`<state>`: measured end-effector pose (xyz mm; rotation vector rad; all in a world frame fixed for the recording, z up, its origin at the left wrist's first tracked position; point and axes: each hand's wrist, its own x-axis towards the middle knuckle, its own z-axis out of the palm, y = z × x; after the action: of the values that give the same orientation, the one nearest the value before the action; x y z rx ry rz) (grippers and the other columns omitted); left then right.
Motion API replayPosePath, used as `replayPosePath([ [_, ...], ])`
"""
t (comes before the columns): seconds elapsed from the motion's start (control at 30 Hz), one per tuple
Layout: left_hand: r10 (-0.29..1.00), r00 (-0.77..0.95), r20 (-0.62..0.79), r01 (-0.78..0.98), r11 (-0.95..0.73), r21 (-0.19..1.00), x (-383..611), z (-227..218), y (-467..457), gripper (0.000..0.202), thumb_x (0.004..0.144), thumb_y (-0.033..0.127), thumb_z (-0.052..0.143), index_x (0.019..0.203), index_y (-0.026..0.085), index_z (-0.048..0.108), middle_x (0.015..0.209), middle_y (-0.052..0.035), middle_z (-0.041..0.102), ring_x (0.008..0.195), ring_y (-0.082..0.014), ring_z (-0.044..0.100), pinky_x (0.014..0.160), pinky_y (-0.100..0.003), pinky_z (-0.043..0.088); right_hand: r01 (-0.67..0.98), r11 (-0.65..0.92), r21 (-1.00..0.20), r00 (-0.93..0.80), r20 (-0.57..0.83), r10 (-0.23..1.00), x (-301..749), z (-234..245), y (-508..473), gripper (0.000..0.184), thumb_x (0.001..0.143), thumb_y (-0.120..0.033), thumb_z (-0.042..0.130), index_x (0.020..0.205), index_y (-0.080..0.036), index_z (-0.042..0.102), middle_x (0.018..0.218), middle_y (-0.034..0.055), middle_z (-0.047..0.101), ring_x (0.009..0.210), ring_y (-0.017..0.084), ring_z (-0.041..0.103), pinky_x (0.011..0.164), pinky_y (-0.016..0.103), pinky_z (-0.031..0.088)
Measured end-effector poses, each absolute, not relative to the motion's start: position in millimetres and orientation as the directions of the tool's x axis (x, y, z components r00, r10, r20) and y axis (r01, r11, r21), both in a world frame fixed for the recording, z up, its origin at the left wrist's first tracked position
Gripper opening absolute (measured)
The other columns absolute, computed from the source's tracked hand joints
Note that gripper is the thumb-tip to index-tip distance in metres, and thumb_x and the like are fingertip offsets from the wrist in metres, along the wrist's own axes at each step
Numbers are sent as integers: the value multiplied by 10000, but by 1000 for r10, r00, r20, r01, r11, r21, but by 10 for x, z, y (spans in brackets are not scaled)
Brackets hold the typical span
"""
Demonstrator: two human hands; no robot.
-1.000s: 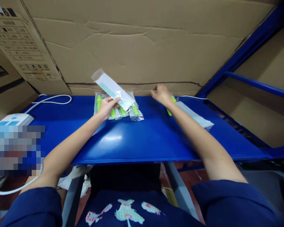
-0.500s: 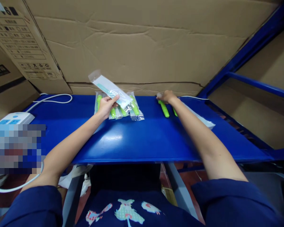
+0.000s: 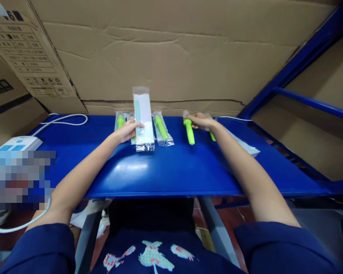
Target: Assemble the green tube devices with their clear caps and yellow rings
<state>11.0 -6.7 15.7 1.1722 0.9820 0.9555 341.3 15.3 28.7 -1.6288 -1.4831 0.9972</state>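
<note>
In the head view, my left hand (image 3: pixel 127 131) is closed on a flat clear plastic packet (image 3: pixel 143 108), thumb on its front; a white and pale teal insert shows inside. The packet stands nearly upright over bagged bright green handles. One such bagged green handle (image 3: pixel 161 129) lies just right of it, another bagged handle (image 3: pixel 120 121) to the left. My right hand (image 3: pixel 202 121) pinches the upper end of a bright green handle (image 3: pixel 190 133) with a pale, clear-looking top; its kind is unclear. A further green handle (image 3: pixel 212 136) is partly hidden behind my right wrist.
Everything lies on a blue tabletop (image 3: pixel 165 171) backed by cardboard (image 3: pixel 174 64). A flat pale packet (image 3: pixel 246 147) lies beyond my right forearm. At left stands a white power strip (image 3: pixel 20 142) with a cable (image 3: pixel 65 121). A blue metal frame (image 3: pixel 311 101) bounds the right side.
My left hand has turned the packet from a slant to nearly upright. My right hand has shifted slightly left, bringing the green handle with it.
</note>
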Motion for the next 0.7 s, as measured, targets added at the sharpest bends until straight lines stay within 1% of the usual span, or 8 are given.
replayPosePath([
  [0.1,946,281,-162,-83,192,978,105,134,-41,174,778,247,725,918,145,704,826,-98,776,699,-191,725,639,-272,628,293,-55,-955,3,-56,998,3361,305,98,370,973,-507,649,761,-208,597,652,4,612,456,75,389,423,198,388],
  [0.17,947,270,-175,-61,198,978,101,113,-11,270,853,412,707,916,150,721,749,-100,757,601,-182,691,534,-260,586,187,-13,-982,9,-12,1000,3309,334,57,365,967,-508,645,775,-203,591,692,21,631,469,79,420,392,184,361],
  [0.23,952,252,-172,1,177,984,92,102,10,363,886,496,685,975,147,734,702,-99,742,547,-175,666,509,-261,560,99,29,-995,18,31,999,3262,362,6,354,955,-511,652,797,-201,587,716,29,644,490,84,466,402,176,396],
  [0.3,957,250,-147,59,136,989,80,109,12,366,870,388,723,1152,155,717,743,-82,756,548,-166,666,548,-270,571,41,71,-997,37,73,997,3228,383,-50,358,939,-532,662,822,-203,585,740,29,654,509,87,508,440,175,455],
  [0.37,950,291,-112,57,100,993,72,126,-4,563,802,195,741,1352,203,625,891,-64,783,602,-163,692,619,-293,599,-12,95,-995,42,94,995,3195,395,-99,360,932,-540,663,838,-201,585,756,25,658,528,88,547,484,175,503],
  [0.47,935,342,-92,24,90,996,81,144,-35,769,702,25,705,1426,233,549,1060,-51,771,677,-144,709,698,-296,603,-128,107,-986,32,103,994,3106,395,-147,326,925,-501,674,845,-198,582,767,11,658,566,89,607,567,182,566],
  [0.57,947,302,-111,53,100,994,126,144,-64,650,704,39,734,1327,159,590,953,-57,759,670,-140,695,694,-285,579,-199,125,-972,15,125,992,2972,378,-169,296,898,-470,712,862,-213,571,802,-4,676,620,103,658,648,212,612],
  [0.7,943,324,-75,172,20,985,224,159,-110,412,756,254,822,1128,137,686,860,-84,747,670,-184,700,679,-331,574,-203,151,-967,0,154,988,2847,350,-194,316,868,-470,755,888,-231,549,829,-16,684,656,111,678,698,235,626],
])
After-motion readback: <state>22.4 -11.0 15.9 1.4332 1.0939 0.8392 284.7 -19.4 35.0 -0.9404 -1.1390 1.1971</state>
